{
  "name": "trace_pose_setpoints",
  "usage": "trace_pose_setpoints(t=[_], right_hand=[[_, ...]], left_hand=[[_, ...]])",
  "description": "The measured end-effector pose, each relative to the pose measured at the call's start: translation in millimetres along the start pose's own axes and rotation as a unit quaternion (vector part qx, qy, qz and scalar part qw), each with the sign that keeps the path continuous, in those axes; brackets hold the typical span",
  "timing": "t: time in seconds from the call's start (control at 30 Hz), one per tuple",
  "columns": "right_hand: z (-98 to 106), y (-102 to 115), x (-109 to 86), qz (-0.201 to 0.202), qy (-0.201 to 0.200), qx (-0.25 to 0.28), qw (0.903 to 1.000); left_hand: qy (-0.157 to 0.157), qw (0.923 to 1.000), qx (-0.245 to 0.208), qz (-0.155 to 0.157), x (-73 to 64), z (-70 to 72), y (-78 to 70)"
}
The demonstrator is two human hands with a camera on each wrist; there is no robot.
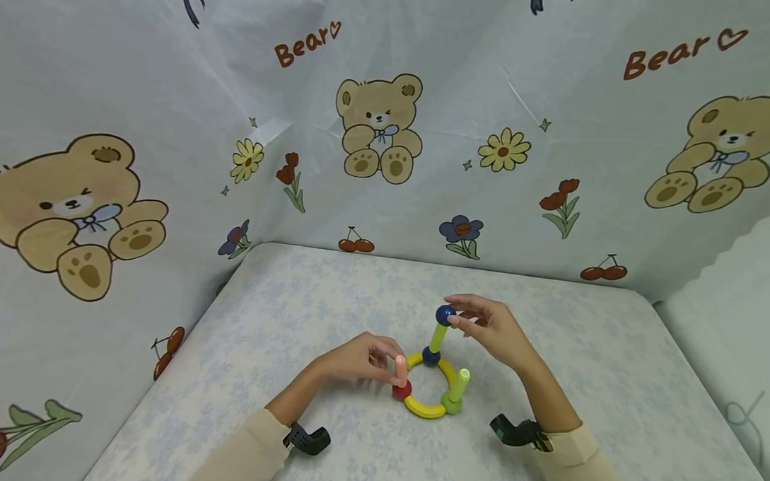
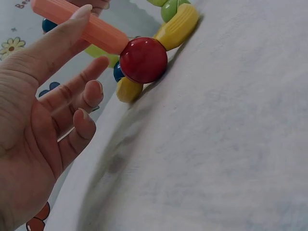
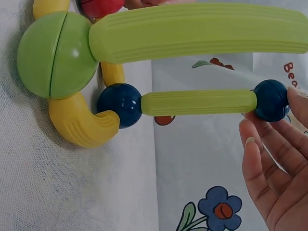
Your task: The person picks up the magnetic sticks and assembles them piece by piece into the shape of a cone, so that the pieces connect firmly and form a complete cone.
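Yellow curved sticks (image 1: 425, 410) form a ring on the table, joined by a red ball (image 2: 143, 60), a green ball (image 1: 451, 403) and a lower blue ball (image 3: 120, 105). From each ball a rod rises: an orange rod (image 2: 103, 33) on the red, light green rods (image 1: 460, 385) on the green and the lower blue. My left hand (image 1: 360, 358) pinches the orange rod between thumb and finger, other fingers loosely bent. At the top of the far green rod (image 3: 199, 102) sits an upper blue ball (image 3: 270, 100), which my right hand (image 1: 493, 330) holds with its fingertips.
A pale, blue-mottled cloth covers the table (image 1: 332, 288). Behind and to the left hangs a curtain (image 1: 454, 73) printed with bears and flowers. Black wrist cameras (image 1: 309, 439) sit on both wrists, and white padding (image 1: 738, 331) stands at the right.
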State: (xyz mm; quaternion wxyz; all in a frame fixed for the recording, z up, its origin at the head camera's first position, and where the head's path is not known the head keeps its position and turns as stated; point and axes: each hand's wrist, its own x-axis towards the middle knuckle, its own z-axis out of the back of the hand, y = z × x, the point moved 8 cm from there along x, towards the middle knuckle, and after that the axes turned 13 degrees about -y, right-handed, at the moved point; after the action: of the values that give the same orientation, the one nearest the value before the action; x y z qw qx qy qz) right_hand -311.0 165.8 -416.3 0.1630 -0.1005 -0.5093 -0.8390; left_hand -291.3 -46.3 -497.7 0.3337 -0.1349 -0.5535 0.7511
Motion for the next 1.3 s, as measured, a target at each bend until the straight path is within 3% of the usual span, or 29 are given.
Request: trace_pose_setpoints(t=[0.13,0.43,0.83,0.93,1.3], right_hand=[[0,-2,-0.1,-0.011,0.002,0.007,0.9999],[-5,3,-2.6,0.006,0.029,0.020,0.9994],[-11,23,-9.3,0.020,0.057,0.009,0.9981],[-13,15,-8.6,0.025,0.060,0.013,0.9978],[-23,23,-13.7,0.025,0.092,-0.003,0.9954]], left_hand=[[-0.017,0.9998,-0.004,-0.007,1.6,-3.8,-0.2],[-0.042,0.9986,-0.030,-0.005,3.1,-9.0,0.6],[-0.062,0.9979,-0.015,0.007,5.1,-12.2,7.6],[-0.067,0.9976,-0.019,0.008,5.2,-12.1,7.3],[-0.077,0.9967,-0.011,0.024,4.2,-13.1,9.3]])
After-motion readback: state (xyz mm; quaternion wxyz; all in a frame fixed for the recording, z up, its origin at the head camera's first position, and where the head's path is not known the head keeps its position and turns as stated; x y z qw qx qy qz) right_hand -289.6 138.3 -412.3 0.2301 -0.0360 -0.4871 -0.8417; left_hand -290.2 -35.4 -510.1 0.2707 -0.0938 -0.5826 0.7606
